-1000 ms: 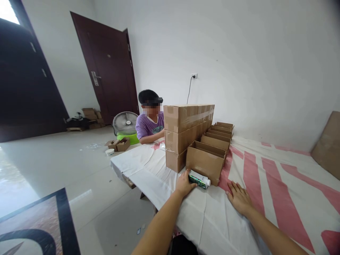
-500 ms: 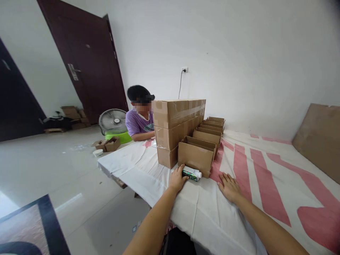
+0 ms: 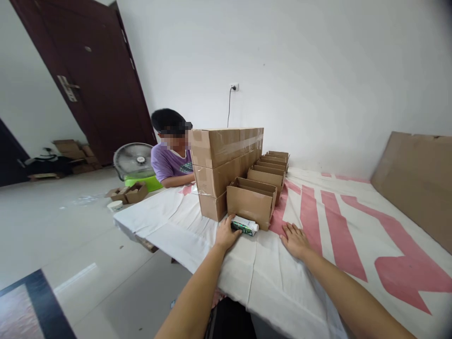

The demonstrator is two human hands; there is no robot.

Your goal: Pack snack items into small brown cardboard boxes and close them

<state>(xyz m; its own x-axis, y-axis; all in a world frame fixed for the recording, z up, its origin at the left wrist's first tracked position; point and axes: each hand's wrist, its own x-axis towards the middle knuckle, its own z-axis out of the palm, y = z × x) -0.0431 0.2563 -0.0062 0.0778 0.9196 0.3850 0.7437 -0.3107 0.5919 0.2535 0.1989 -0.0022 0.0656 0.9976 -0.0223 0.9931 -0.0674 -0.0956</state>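
My left hand (image 3: 227,234) rests on the table, its thumb and fingers closed around the near end of a green-and-white tube (image 3: 245,226) with a white cap. The tube lies in front of the nearest open cardboard box (image 3: 249,205); whether a small carton lies with it is hard to make out. To the right, my right hand (image 3: 295,241) lies palm down on the cloth, fingers spread and holding nothing. Behind the tube, more open boxes (image 3: 265,178) run in a row toward the wall. Alongside stands a stack of taped, closed cardboard boxes (image 3: 226,157).
A white cloth with red shapes (image 3: 310,212) covers the table. Across it, a person in a purple shirt (image 3: 167,165) sits behind the stack. A fan (image 3: 137,162) and small cartons (image 3: 136,192) are on the floor. A large cardboard sheet (image 3: 416,183) leans at right.
The view has turned a little to the right, so everything sits farther left. Both hands keep nearly the same places on the table, and the boxes have not moved.
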